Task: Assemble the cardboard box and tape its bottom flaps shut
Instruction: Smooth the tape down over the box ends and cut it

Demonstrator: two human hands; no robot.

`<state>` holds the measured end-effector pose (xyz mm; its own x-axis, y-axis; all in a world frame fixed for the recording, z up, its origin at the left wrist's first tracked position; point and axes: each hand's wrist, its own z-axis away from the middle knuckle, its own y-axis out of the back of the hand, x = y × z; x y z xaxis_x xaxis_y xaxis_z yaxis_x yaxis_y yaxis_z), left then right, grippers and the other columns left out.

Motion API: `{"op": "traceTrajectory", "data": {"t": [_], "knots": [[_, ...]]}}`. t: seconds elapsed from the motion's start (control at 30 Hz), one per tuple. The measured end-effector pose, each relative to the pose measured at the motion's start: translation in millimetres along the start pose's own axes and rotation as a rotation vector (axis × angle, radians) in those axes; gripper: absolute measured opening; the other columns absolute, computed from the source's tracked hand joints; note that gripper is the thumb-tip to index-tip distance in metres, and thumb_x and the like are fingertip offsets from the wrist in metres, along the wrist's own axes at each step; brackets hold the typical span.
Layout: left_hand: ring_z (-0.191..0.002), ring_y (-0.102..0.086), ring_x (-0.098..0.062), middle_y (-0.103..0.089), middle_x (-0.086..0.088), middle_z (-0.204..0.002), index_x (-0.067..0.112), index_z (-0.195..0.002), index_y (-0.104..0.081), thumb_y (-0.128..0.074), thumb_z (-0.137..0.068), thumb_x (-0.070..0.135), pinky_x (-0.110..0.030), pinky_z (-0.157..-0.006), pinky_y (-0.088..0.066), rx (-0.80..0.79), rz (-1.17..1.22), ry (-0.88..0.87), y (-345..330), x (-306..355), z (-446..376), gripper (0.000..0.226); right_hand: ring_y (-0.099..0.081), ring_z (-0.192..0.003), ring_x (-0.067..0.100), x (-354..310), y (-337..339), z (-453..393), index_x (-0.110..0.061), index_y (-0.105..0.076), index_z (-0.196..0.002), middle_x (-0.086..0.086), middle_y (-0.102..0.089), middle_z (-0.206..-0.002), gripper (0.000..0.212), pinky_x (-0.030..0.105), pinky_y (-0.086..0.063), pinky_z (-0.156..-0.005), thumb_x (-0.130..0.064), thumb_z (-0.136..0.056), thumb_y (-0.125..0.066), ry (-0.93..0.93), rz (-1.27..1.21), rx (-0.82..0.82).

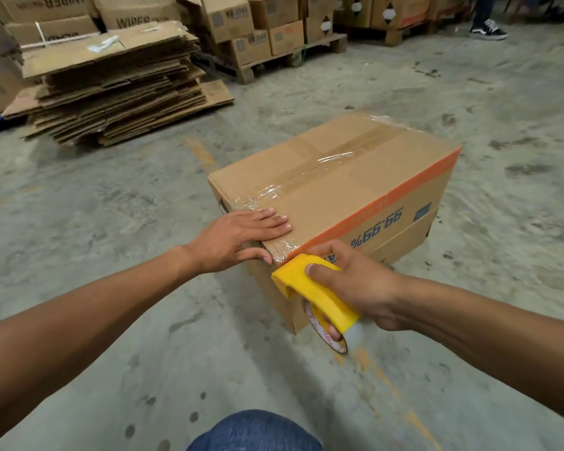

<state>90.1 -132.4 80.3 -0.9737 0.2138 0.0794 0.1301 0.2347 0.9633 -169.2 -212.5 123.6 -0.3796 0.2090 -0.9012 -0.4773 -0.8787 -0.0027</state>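
A brown cardboard box (355, 187) stands upside down on the concrete floor, its print reading inverted. Its flaps are folded flat on top, and clear tape (310, 177) runs along the centre seam and over the near edge. My left hand (241, 237) lies flat on the near corner of the box top, fingers spread over the tape end. My right hand (355, 283) grips a yellow tape dispenser (313, 288) pressed against the box's near side just below the top edge. The tape roll (326, 333) hangs under the dispenser.
A stack of flattened cardboard boxes (111, 89) lies at the far left. Pallets with filled cartons (258, 34) stand at the back. Another person's shoe (489, 29) shows at the far right. My knee in blue jeans (254, 431) is at the bottom edge.
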Motion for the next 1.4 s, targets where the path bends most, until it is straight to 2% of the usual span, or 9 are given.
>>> {"op": "traceTrajectory", "data": {"t": [0.2,0.37,0.47,0.57,0.7,0.8,1.03,1.2,1.4], "knots": [[-0.142,-0.034,-0.016,-0.045,0.006,-0.147,0.022,-0.141,-0.047,-0.055,-0.087,0.052,-0.034,-0.116,-0.03,0.041,0.04,-0.021,-5.0,1.6,-0.4,0.062,-0.055,-0.041,0.022,15.0,8.2,-14.8,-0.017,-0.053,-0.112,0.023,-0.06,-0.085,0.015,0.029,-0.048,-0.043,-0.022,-0.098,-0.055,-0.042,0.05,0.022],[-0.14,-0.038,-0.019,-0.049,0.004,-0.144,0.021,-0.139,-0.049,-0.052,-0.09,0.052,-0.042,-0.112,-0.036,0.137,0.054,-0.049,-14.7,5.2,0.8,0.058,-0.054,-0.095,0.016,123.5,-15.1,-12.1,-0.024,-0.054,-0.109,0.01,-0.058,-0.127,0.016,0.023,-0.049,-0.084,-0.031,-0.095,-0.056,-0.356,0.662,-0.048],[-0.143,-0.034,-0.021,-0.044,-0.001,-0.15,0.016,-0.142,-0.047,-0.04,-0.099,0.046,-0.045,-0.114,-0.029,0.119,0.038,-0.02,-22.2,8.1,6.0,0.053,-0.051,-0.079,0.014,116.5,-17.1,-28.4,-0.022,-0.057,-0.12,0.003,-0.056,-0.101,0.028,0.017,-0.042,-0.051,-0.032,-0.094,-0.059,-0.351,0.595,-0.06],[-0.146,-0.025,-0.019,-0.038,0.0,-0.154,0.015,-0.146,-0.041,-0.026,-0.102,0.041,-0.051,-0.117,-0.017,0.159,0.056,0.134,-27.8,27.5,12.6,0.053,-0.053,-0.06,0.013,94.6,-0.4,-45.7,-0.014,-0.053,-0.124,0.004,-0.057,-0.085,0.029,0.014,-0.04,-0.038,-0.023,-0.097,-0.057,-0.343,0.385,0.019],[-0.147,-0.018,-0.014,-0.043,0.003,-0.15,0.013,-0.139,-0.049,-0.025,-0.097,0.036,-0.05,-0.119,-0.014,0.416,0.342,0.598,-45.3,90.9,-2.2,0.053,-0.061,-0.097,0.023,99.5,15.6,-53.9,-0.007,-0.055,-0.129,0.011,-0.057,-0.127,0.038,0.037,-0.055,-0.089,-0.028,-0.097,-0.054,-0.391,0.657,-0.037],[-0.145,-0.02,-0.016,-0.049,0.001,-0.139,0.012,-0.123,-0.053,-0.047,-0.089,0.051,-0.045,-0.117,-0.022,0.568,0.367,0.846,-54.7,117.1,-38.3,0.053,-0.056,-0.119,0.03,106.5,22.5,-52.8,-0.006,-0.052,-0.134,0.012,-0.05,-0.138,0.043,0.04,-0.051,-0.098,-0.029,-0.098,-0.051,-0.407,0.8,-0.117],[-0.13,-0.046,-0.025,-0.065,-0.001,-0.127,0.012,-0.122,-0.067,-0.047,-0.096,0.05,-0.052,-0.116,-0.023,0.644,-0.055,0.628,-78.0,92.5,-30.5,0.05,-0.047,-0.13,0.03,117.7,44.4,-55.8,-0.02,-0.035,-0.148,0.01,-0.042,-0.149,0.056,0.033,-0.041,-0.099,-0.036,-0.097,-0.049,-0.296,1.094,-0.335],[-0.128,-0.051,-0.027,-0.064,-0.001,-0.129,0.014,-0.125,-0.066,-0.041,-0.1,0.046,-0.053,-0.112,-0.03,0.564,-0.137,0.57,-69.9,72.0,-27.1,0.047,-0.05,-0.123,0.038,121.7,44.8,-55.0,-0.031,-0.016,-0.152,0.02,-0.046,-0.14,0.061,0.041,-0.042,-0.095,-0.032,-0.098,-0.044,-0.161,1.288,-0.428],[-0.131,-0.048,-0.024,-0.062,0.003,-0.132,0.019,-0.13,-0.062,-0.035,-0.102,0.038,-0.049,-0.114,-0.026,0.504,-0.099,0.548,-59.7,74.1,-24.8,0.043,-0.047,-0.128,0.043,167.9,17.0,-46.1,-0.044,0.025,-0.147,0.023,-0.045,-0.146,0.099,0.047,-0.039,-0.106,-0.014,-0.09,-0.051,0.175,1.413,-0.474]]}}
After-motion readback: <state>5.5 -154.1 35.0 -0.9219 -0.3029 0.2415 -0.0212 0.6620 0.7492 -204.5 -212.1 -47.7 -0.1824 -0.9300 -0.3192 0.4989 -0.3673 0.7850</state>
